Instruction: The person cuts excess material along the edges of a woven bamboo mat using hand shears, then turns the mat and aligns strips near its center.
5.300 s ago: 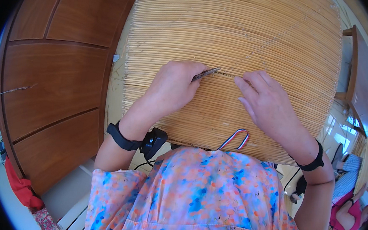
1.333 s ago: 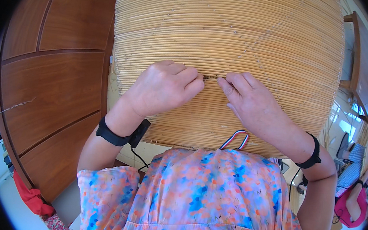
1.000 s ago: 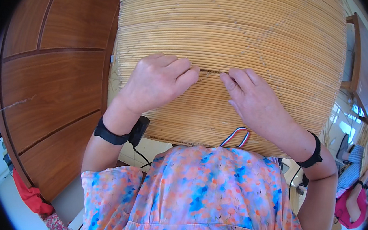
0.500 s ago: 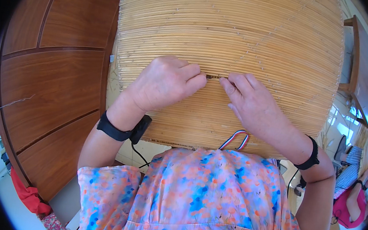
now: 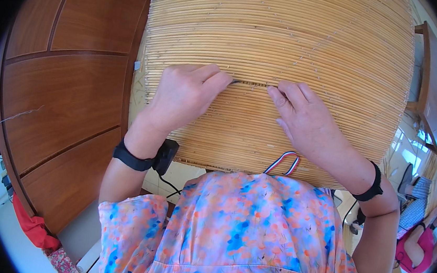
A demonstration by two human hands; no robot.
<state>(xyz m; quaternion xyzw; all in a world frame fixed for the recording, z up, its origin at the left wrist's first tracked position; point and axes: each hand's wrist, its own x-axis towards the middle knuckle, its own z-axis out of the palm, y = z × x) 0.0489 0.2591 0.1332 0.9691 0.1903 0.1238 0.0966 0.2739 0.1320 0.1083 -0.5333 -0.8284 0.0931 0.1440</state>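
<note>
A mat of thin straw-coloured stalks, laid side by side and tied with small stitches, spreads before me. My left hand rests on it with curled fingers. A thin dark tip juts from those fingertips into a narrow dark gap between stalks; the rest of that thing is hidden. At the gap's right end my right hand has thumb and fingers pinched together against the stalks. What that pinch holds, if anything, is too small to make out. Both wrists wear black bands.
A striped red, white and blue cord loop lies at the mat's near edge. Brown wooden panels stand close on the left. On the right are a wooden-framed panel and another person in pink.
My left hand has shifted left, away from my right hand. More of the dark gap shows between them. The whole view has also shifted slightly.
</note>
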